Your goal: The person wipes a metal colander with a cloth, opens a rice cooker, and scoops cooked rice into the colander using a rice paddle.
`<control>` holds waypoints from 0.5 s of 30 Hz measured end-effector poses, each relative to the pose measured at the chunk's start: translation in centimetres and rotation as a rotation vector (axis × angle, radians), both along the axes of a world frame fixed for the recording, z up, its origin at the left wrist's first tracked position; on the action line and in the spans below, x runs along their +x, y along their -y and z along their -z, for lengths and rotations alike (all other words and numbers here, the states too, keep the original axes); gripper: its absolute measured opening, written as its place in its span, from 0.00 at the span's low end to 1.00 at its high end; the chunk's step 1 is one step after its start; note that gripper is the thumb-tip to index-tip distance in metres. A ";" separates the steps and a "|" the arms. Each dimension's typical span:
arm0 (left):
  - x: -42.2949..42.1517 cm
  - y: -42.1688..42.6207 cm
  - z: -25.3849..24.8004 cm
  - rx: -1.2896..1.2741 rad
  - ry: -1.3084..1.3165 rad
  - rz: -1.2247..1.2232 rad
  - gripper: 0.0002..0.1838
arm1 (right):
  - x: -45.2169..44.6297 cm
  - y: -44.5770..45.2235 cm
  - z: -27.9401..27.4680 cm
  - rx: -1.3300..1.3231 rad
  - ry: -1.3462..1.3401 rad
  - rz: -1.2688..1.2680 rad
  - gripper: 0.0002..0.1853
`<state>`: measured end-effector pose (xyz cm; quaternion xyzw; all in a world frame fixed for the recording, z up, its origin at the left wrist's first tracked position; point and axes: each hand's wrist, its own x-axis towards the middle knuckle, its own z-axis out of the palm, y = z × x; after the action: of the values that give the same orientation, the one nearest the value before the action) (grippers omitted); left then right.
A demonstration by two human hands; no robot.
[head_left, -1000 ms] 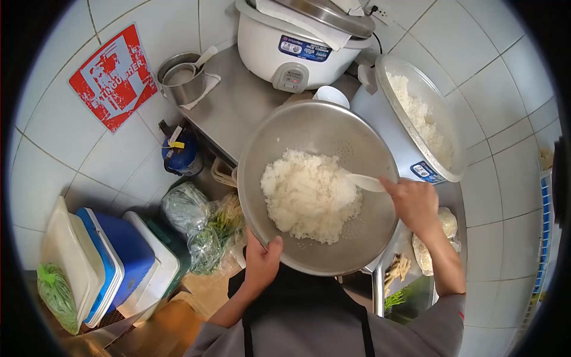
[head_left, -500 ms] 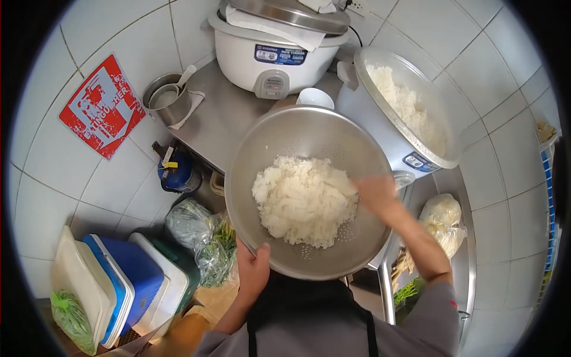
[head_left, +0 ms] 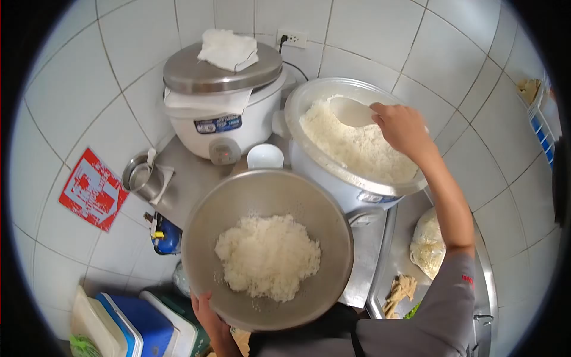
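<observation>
My left hand [head_left: 208, 318] grips the lower left rim of a large steel colander [head_left: 199, 232], its thumb near the edge. A mound of cooked white rice [head_left: 270, 256] lies in the middle of it, over the small perforations. Up to the right, my right hand [head_left: 401, 128] is closed on a white rice scoop [head_left: 352, 112], its rounded face over the rice [head_left: 366, 143] in an uncovered rice cooker [head_left: 324, 178]. The scoop's handle is hidden by my fingers. That cooker stands behind the colander and holds much rice.
Left of it stands another rice cooker [head_left: 208, 137] with a steel lid and folded cloth [head_left: 229, 50]. A white bowl [head_left: 265, 156] sits between them. Steel pots [head_left: 143, 178] stand at the counter's left. A bagged food [head_left: 429, 244] lies in the steel sink [head_left: 386, 256].
My right hand has moved from the colander's rice up to the uncovered cooker, with the white scoop now visible in it. The view has shifted, and the colander sits lower and further left.
</observation>
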<state>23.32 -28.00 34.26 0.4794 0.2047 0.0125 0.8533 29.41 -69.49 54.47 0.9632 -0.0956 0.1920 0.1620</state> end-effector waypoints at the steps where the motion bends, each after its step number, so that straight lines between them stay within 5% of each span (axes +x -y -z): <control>1: 0.1 0.4 -0.2 0.026 0.002 -0.032 0.27 | 2.4 3.5 1.4 -0.007 -0.022 -0.024 0.12; 6: -0.2 0.4 0.6 0.162 0.046 0.006 0.27 | 13.1 15.6 9.2 -0.269 -0.015 -0.021 0.11; 9: -0.3 -3.2 5.1 0.435 -0.186 -0.014 0.26 | 17.9 18.6 11.5 -0.190 0.181 -0.020 0.11; 12: -0.4 -3.0 4.6 0.552 -0.209 0.009 0.27 | 19.8 17.1 12.6 -0.017 0.032 -0.132 0.12; 15: -0.5 -1.6 2.8 0.504 -0.233 -0.027 0.27 | 20.0 17.0 15.1 0.230 0.008 -0.497 0.11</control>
<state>22.87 -26.38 31.44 0.6718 0.2982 0.0191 0.6777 49.41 -86.48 39.36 0.9684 0.1220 0.2177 -0.0008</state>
